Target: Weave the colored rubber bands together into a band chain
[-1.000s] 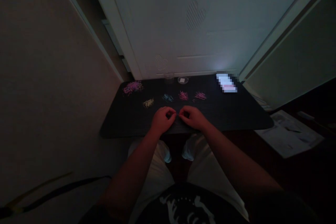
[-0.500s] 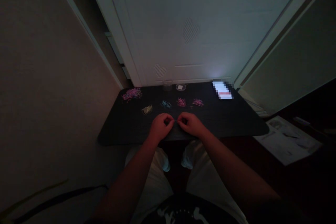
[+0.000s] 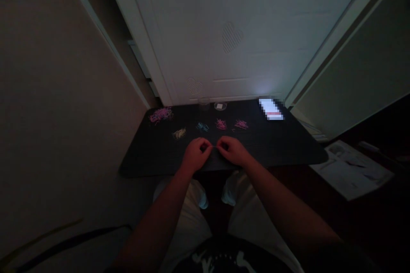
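Table (image 3: 285, 147) in dim light: near its front edge, the left hand (image 3: 196, 153) and right hand (image 3: 234, 151) almost meet, each pinching a thin strand (image 3: 214, 146) that bridges the small gap between their fingertips. Beyond them lie a yellow pile (image 3: 179, 133), a blue pile (image 3: 202, 126), a red-pink pile (image 3: 221, 124) and a pink pile (image 3: 241, 124). A larger mixed pile (image 3: 161, 114) sits far left; a clear tub (image 3: 204, 104) and lit screen (image 3: 270, 109) line the back.

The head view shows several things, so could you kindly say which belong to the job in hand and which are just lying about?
Likely in the job:
left hand, right hand, apparently pinching a thin strand
mixed pile of strands
yellowish pile, blue pile, left pink pile, right pink pile

Apparently just lying about:
lit screen
papers
clear tub, round dish, roles unclear
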Available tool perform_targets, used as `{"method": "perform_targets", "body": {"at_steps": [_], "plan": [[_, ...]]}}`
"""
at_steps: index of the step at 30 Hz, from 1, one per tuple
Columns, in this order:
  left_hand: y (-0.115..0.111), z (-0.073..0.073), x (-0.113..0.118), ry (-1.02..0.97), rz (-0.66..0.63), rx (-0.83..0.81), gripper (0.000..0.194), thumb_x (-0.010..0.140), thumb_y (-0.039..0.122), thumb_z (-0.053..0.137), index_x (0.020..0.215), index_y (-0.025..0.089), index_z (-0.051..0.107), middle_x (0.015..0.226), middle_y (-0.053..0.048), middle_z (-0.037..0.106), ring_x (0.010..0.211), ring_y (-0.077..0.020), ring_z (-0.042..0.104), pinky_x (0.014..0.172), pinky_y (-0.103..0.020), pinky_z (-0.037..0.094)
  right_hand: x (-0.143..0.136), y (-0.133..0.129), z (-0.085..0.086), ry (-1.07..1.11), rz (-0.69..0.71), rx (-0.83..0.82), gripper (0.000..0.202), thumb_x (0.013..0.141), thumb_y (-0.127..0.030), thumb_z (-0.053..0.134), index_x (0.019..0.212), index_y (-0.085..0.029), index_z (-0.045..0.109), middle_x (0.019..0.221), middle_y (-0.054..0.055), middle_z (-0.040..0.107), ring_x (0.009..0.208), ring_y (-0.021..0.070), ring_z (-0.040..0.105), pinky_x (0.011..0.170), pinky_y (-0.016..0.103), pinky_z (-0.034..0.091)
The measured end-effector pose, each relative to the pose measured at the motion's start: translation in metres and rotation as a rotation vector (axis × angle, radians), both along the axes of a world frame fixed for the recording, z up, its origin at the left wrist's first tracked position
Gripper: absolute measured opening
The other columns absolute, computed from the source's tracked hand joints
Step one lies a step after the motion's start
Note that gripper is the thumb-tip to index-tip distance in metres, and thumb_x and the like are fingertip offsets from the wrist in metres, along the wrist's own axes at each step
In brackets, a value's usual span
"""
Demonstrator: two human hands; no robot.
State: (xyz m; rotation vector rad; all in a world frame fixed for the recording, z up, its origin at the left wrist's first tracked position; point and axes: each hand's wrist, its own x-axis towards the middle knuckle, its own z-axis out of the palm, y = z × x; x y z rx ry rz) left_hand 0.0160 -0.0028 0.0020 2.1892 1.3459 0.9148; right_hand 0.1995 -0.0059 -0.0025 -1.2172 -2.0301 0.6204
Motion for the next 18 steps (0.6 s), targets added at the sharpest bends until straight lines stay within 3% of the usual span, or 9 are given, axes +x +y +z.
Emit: {"method": "perform_targets", "body": {"at_steps": [12,14,18], "plan": [[-0.0012,0.0020,0.0006,0.007,0.006,-0.006,0.007,0.078,0.023,0.056,0.077,0.018,0.060,0.077,-0.001,0.060,0.076,-0.0145,0.055,0.067,-0.026,0.043,0.0009,-0.0001,0.0021,0.006,-0.032,0.019,0.004,0.075,-0.017,0.052,0.072,-0.018,0.055,0.069,0.000,0.054,0.064,0.0123,0.049,0.059,0.024,0.037],[-0.0014,0.0028,0.0006,-0.005,0.011,-0.008,0.007,0.078,0.023,0.055,0.077,0.018,0.060,0.077,-0.001,0.060,0.075,-0.0143,0.055,0.067,-0.026,0.043,0.0029,0.0011,0.0018,-0.022,-0.183,0.079,0.005,0.076,-0.019,0.052,0.073,-0.018,0.056,0.073,0.003,0.055,0.069,0.0147,0.050,0.065,0.027,0.039],[-0.0017,0.0036,0.0005,-0.021,0.021,-0.019,0.007,0.079,0.023,0.055,0.077,0.018,0.060,0.077,-0.001,0.061,0.074,-0.0139,0.056,0.067,-0.026,0.043,0.0051,0.0029,-0.0001,-0.188,-0.616,0.117,0.020,0.078,-0.029,0.054,0.091,-0.016,0.061,0.095,0.012,0.057,0.092,0.0258,0.049,0.080,0.039,0.037]]}}
